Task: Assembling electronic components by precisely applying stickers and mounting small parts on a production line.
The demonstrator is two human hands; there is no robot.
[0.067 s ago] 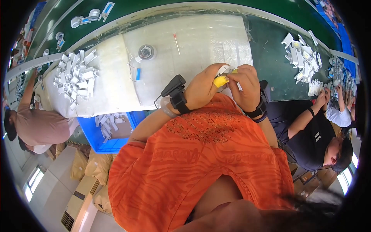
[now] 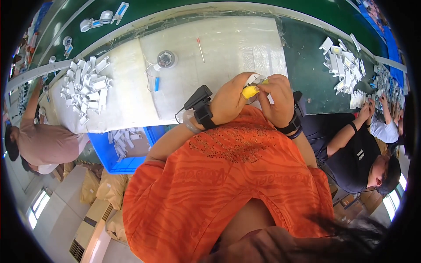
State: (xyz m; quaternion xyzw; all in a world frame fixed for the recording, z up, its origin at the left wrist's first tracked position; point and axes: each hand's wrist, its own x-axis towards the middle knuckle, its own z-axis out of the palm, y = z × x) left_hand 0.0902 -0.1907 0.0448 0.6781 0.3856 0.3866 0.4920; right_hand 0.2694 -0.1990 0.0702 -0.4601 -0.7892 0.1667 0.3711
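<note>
Both hands meet over the table's near edge, in front of my orange top. My left hand [image 2: 229,100] is closed round a small white plastic part [image 2: 253,79], with a yellow covering [image 2: 250,92] on its thumb. My right hand [image 2: 279,97] has its fingers pinched against the same part from the other side. A bit of yellow also shows at the right fingertips. The fingers hide most of the part, so its full shape cannot be made out. Beyond the hands lie a round grey-white part [image 2: 166,59] and a small blue cylinder [image 2: 156,84] with thin wires.
White plastic pieces are heaped at the left [image 2: 85,90] and on the green surface at the right [image 2: 344,65]. A thin red-tipped stick [image 2: 200,49] lies farther back. Below the table's left edge stands a blue bin [image 2: 101,153] with white pieces. Co-workers sit at either side.
</note>
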